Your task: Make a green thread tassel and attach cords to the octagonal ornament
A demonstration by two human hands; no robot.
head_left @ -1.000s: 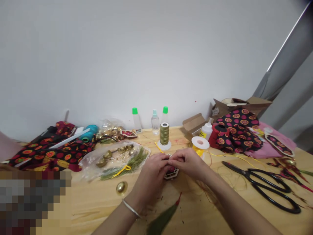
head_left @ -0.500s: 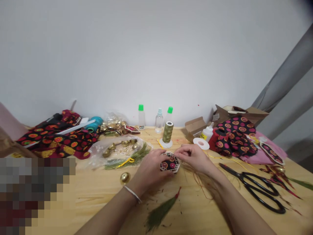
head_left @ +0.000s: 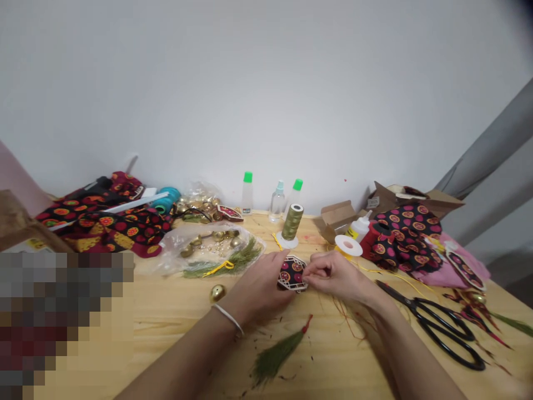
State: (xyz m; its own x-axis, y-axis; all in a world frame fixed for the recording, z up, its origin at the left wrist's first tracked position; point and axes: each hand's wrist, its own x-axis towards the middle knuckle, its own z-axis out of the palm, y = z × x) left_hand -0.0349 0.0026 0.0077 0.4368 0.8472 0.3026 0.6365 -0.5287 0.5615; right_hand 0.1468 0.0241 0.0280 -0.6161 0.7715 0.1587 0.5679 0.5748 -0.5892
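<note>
An eight-sided ornament [head_left: 292, 273] with dark patterned fabric and a pale lattice border is gripped along its left side by my left hand [head_left: 263, 283]. The fingers of my right hand [head_left: 333, 275] are pinched together at the ornament's right edge; what they pinch is too small to make out. Just below lies a green tassel [head_left: 277, 355] with a red top. A gold bell [head_left: 217, 293] sits left of my left wrist. Thin reddish threads [head_left: 347, 319] lie under my right wrist.
Black scissors [head_left: 441, 322] lie at the right. Behind the hands stand a green thread spool [head_left: 293, 222], a white spool [head_left: 348, 245] and a clear bottle [head_left: 276, 203]. A plastic bag with bells [head_left: 170, 250] and patterned fabric [head_left: 100, 222] are at the left.
The ornament has tilted slightly, and my right hand has moved down along its right edge. The whole view has shifted a little.
</note>
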